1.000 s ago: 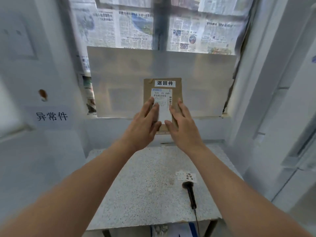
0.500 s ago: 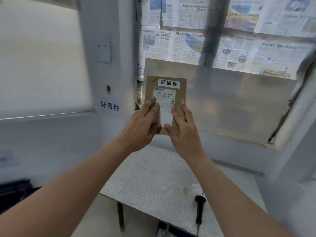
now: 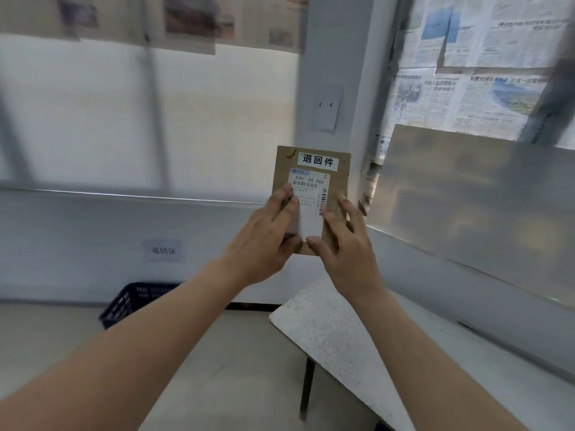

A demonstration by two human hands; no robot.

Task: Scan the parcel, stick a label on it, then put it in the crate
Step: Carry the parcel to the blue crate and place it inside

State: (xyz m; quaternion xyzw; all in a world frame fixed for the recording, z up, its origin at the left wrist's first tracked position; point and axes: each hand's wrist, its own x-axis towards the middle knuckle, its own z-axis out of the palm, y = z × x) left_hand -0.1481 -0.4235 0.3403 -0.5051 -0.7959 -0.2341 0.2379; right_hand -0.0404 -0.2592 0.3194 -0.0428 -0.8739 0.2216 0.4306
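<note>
Head view: we hold the parcel (image 3: 311,194) upright in both hands, left hand (image 3: 264,241) and right hand (image 3: 345,244) pinching its lower edges, label on; the crate (image 3: 133,301) sits below-left of the parcel, nearer our left.

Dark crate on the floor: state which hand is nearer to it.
Left. The left hand grips the parcel up and to the right of the dark crate; the right hand holds the parcel's other edge, farther right.
</note>
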